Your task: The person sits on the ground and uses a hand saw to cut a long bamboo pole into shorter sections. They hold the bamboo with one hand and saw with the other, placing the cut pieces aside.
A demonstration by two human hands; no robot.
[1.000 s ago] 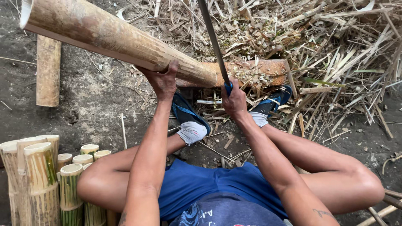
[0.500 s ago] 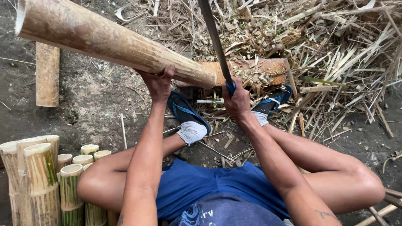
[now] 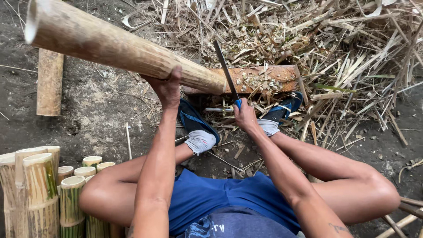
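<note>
Left hand [image 3: 166,86]: gripped the bamboo pole [image 3: 119,48] from below.
Right hand [image 3: 244,115]: closed around the blade's [image 3: 225,70] blue handle, beside the pole's end.

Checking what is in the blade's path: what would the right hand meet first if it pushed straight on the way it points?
Likely the wooden block: the right hand points its blade up across it, beside the bamboo pole's end. Depth is unclear.

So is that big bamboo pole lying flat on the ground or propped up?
Propped up. The bamboo pole slants: its far end rests on a wood block, the left hand grips it, and its open near end is raised off the ground.
</note>
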